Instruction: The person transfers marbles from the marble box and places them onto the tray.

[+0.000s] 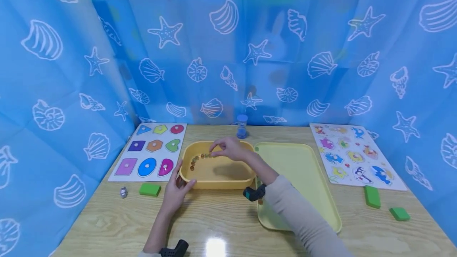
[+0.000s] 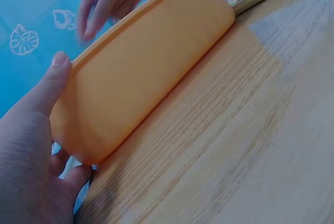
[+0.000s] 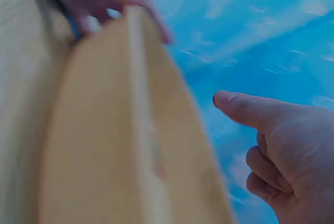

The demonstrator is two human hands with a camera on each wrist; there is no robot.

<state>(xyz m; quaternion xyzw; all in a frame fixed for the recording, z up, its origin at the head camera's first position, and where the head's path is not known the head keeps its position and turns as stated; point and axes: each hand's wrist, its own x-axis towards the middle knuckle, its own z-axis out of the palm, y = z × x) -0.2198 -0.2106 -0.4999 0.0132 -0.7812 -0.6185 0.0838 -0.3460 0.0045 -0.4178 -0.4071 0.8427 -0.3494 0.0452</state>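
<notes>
Orange plastic tub [image 1: 217, 177] lies lengthwise between my hands: left hand [image 1: 177, 193] grips its near corner, right hand [image 1: 228, 148] pinches a bead string [image 1: 198, 158] over it.

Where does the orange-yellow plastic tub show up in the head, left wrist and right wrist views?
Head: orange-yellow plastic tub at table centre, between the shape puzzle and the pale green tray.
Left wrist: its outer wall fills the upper left, the left hand gripping its corner.
Right wrist: blurred, its rim and wall fill the left half.
Shared landmark: the left hand on the tub's corner.
</notes>
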